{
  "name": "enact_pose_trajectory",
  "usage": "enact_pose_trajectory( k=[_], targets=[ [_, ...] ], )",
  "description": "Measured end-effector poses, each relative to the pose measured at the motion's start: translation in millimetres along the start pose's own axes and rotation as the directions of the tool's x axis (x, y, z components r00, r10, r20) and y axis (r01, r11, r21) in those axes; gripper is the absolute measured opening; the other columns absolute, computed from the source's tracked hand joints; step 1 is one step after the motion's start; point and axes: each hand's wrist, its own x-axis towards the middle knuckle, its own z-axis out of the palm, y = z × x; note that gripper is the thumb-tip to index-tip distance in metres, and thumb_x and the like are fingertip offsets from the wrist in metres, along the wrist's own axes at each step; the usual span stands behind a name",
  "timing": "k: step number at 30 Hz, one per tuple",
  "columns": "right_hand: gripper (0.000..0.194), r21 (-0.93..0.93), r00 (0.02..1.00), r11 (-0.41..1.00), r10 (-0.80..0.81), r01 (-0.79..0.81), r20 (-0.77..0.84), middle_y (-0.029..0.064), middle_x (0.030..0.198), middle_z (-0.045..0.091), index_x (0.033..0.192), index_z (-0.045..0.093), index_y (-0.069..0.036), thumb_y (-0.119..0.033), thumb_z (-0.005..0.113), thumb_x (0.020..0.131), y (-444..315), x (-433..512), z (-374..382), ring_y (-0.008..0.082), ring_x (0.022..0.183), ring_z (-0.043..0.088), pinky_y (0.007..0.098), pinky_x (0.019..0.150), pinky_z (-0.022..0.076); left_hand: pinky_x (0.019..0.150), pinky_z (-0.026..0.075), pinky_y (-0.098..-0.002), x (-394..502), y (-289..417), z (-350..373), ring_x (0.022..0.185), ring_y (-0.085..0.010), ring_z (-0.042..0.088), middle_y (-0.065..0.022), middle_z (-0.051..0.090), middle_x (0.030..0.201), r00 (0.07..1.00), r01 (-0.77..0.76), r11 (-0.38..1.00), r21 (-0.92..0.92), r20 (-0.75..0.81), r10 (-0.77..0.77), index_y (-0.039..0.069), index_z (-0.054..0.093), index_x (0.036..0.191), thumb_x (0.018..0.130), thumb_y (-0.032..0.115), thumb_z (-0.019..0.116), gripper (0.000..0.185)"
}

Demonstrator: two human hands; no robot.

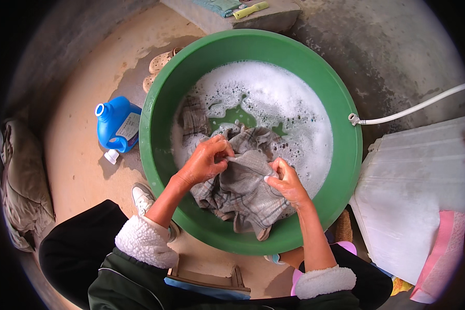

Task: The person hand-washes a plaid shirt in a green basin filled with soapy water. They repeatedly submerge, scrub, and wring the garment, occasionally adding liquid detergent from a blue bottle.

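Observation:
A round green plastic basin [345,155] holds water under white suds [271,85]. Over its near half, my left hand [207,159] pinches a wet grey plaid cloth garment [252,193] between thumb and fingers. My right hand [288,180] grips the same garment's edge a little to the right, so a stretch of fabric lies between the two hands. The rest of the garment is bunched below them, partly in the water. More plaid fabric [193,116] shows in the suds at the basin's left side; whether it belongs to the same piece I cannot tell.
Left of the basin stands an uncapped blue detergent bottle [118,124], its white cap [111,156] beside it. Beige clogs [159,64] are behind. A white hose [414,110] reaches the right rim. A yellow-green brush [251,10] lies on the concrete ledge; a low stool [209,285] is near me.

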Motion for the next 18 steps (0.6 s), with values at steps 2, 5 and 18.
enact_pose_trajectory(
  k=[2, 5, 18],
  targets=[
    [0.025, 0.0, 0.999, 1.0, -0.023, 0.023, -0.046, 0.0025, 0.101, 0.05, 0.089, 0.046, -0.008, -0.006, 0.065, 0.074, 2.2, -2.2, -3.1, 0.0113, 0.101, 0.047, 0.0272, 0.093, 0.0369, 0.072, 0.047, -0.0296, -6.4, -8.7, 0.6, 0.079, -0.0134, 0.056, -0.0035, 0.055, 0.089, 0.969, 0.12, 0.988, -0.092, 0.225, -0.096, 0.005, 0.063, 0.092, 0.076, 0.002, 0.07, 0.018],
    [0.029, 0.12, 0.991, 0.985, -0.118, 0.124, -0.061, 0.0046, 0.107, 0.051, 0.097, 0.049, -0.007, -0.004, 0.063, 0.071, -2.1, -11.8, -9.0, 0.014, 0.107, 0.047, 0.0296, 0.098, 0.0351, 0.081, 0.05, -0.0313, -6.1, -20.4, 4.7, 0.088, -0.0149, 0.061, -0.0046, 0.06, 0.093, 0.849, 0.381, 0.852, -0.359, 0.5, -0.169, 0.006, 0.064, 0.105, 0.088, 0.013, 0.064, 0.019],
    [0.049, 0.244, 0.992, 0.97, -0.05, 0.021, 0.112, 0.008, 0.124, 0.05, 0.118, 0.055, -0.001, -0.001, 0.066, 0.07, -31.9, -29.3, -17.5, 0.02, 0.118, 0.048, 0.0332, 0.107, 0.0313, 0.091, 0.043, -0.0331, 23.1, -43.8, 54.3, 0.103, -0.0198, 0.055, -0.0112, 0.06, 0.105, 0.895, 0.165, 0.937, -0.307, 0.445, -0.012, 0.002, 0.064, 0.111, 0.094, 0.016, 0.059, 0.023]
  ],
)
